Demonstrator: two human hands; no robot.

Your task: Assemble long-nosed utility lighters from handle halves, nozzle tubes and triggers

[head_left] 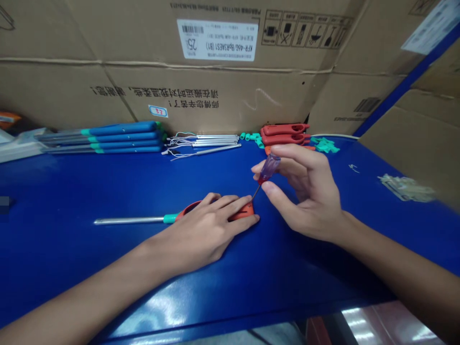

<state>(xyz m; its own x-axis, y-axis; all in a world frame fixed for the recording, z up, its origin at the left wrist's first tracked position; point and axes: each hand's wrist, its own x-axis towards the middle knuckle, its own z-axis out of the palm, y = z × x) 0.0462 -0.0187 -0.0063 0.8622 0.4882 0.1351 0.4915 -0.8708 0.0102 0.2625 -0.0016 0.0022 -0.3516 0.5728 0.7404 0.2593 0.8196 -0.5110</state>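
Note:
A long-necked lighter [247, 211] lies on the blue table, with an orange-red body, a green collar [170, 218] and a metal tube [129, 221] pointing left. My left hand [212, 225] is laid over the body and grips it against the tabletop, hiding most of it. In my right hand [309, 196], a small screwdriver [269, 167] with a clear purple handle is pinched between thumb and fingers. It leans to the right, and its thin shaft runs down to the right end of the lighter body. My left fingertips partly cover where the tip meets it.
Along the back lie blue-handled lighters [124, 136], metal tubes with wires [217, 139], green collars [257, 139], red lighter bodies [285, 134] and small green parts [325, 144]. A transparent bag [406, 187] sits at right. Cardboard [143, 43] walls off the back.

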